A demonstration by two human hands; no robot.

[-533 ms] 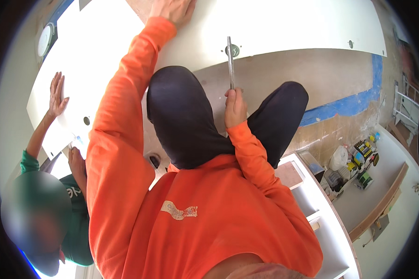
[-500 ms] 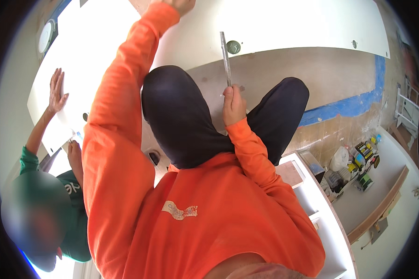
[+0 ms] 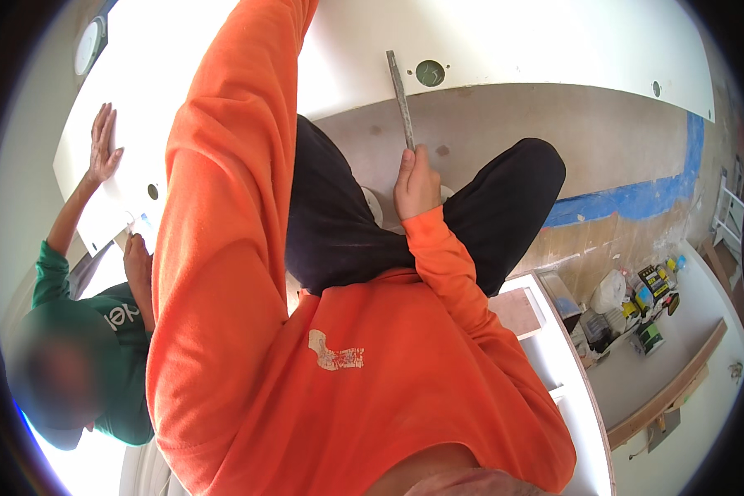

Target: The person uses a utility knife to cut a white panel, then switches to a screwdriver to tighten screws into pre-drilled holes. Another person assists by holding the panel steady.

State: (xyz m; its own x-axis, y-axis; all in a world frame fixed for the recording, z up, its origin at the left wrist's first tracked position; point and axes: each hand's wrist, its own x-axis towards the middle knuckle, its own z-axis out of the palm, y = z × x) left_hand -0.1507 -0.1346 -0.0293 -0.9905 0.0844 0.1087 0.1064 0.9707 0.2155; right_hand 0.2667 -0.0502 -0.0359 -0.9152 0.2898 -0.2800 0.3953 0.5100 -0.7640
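Observation:
In my right hand (image 3: 417, 183) I grip the near end of a flat grey metal bar (image 3: 400, 97). Its far end points up and overlaps a large white panel (image 3: 504, 41), beside a round hinge hole (image 3: 430, 73). My fingers are wrapped around the bar, above the gap between my knees. My left arm (image 3: 231, 140), in an orange sleeve, stretches forward over the white panel. The left hand lies beyond the top edge, out of sight.
On the left, a person in green rests one hand (image 3: 102, 149) flat on the panel; their other hand (image 3: 137, 258) is near its edge. Blue tape (image 3: 628, 198) borders the floor covering. A white cabinet frame (image 3: 566, 355) and assorted supplies (image 3: 636, 302) stand at right.
My left hand has moved forward out of view, its sleeve now covering more of my left leg. My right hand still holds the bar. The view has shifted slightly.

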